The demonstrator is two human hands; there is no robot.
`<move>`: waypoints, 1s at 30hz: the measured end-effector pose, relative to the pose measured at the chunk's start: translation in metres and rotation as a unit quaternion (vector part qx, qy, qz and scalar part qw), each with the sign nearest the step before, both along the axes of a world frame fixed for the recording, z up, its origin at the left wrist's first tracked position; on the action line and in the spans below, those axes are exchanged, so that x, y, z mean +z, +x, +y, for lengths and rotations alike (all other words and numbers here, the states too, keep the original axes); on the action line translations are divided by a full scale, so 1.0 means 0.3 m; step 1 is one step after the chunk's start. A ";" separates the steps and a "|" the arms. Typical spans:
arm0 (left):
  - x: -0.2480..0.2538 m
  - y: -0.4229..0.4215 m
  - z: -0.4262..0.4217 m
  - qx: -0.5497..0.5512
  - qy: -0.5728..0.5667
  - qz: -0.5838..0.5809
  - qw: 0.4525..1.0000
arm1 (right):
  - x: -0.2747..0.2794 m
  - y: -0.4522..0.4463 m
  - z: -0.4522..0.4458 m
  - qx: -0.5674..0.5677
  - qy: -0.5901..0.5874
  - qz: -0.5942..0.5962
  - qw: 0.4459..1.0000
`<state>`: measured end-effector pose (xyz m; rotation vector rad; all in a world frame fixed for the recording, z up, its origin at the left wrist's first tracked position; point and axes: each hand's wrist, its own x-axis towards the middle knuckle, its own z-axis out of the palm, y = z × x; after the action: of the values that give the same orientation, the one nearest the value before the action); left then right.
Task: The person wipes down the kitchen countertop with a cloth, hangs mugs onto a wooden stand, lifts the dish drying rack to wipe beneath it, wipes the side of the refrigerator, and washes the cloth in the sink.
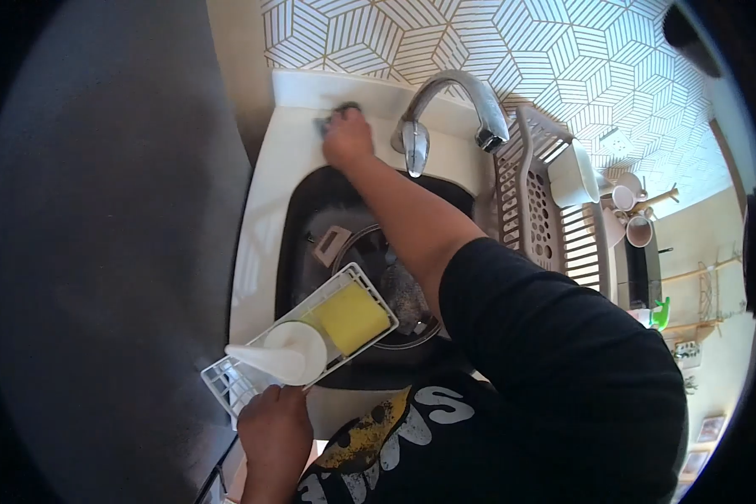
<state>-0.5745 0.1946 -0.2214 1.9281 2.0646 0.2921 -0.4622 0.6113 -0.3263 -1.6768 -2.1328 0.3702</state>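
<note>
Scrubber (347, 107) under right hand (347, 139), finger grip unclear; likely wiping. Left hand (275, 424) clutches basket (352, 269); next stroke needs it clear.

Sponge (357, 316) and pump bottle (298, 351) in basket (233, 386), dish rack (522, 151) right of faucet (445, 79)

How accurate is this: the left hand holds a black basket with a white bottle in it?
The colour is wrong: the head view shows the basket is white. The left hand does hold it, with a white bottle in it.
</note>
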 end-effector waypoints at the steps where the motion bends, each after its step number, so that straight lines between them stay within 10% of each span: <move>1: -0.005 0.001 0.001 0.000 0.001 0.004 1.000 | -0.036 -0.025 0.032 0.059 0.033 -0.029 0.997; 8: -0.038 0.011 -0.016 0.036 0.008 0.057 0.998 | -0.123 -0.159 0.200 0.303 0.126 -0.061 0.943; 30: 0.189 0.076 -0.290 0.047 0.003 0.075 0.996 | -0.132 -0.152 -0.649 0.464 0.126 0.136 0.866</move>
<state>-0.5516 0.1075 -0.1647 1.9137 2.2557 0.1801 -0.5077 0.4165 -0.3660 -0.3270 -2.4751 0.5141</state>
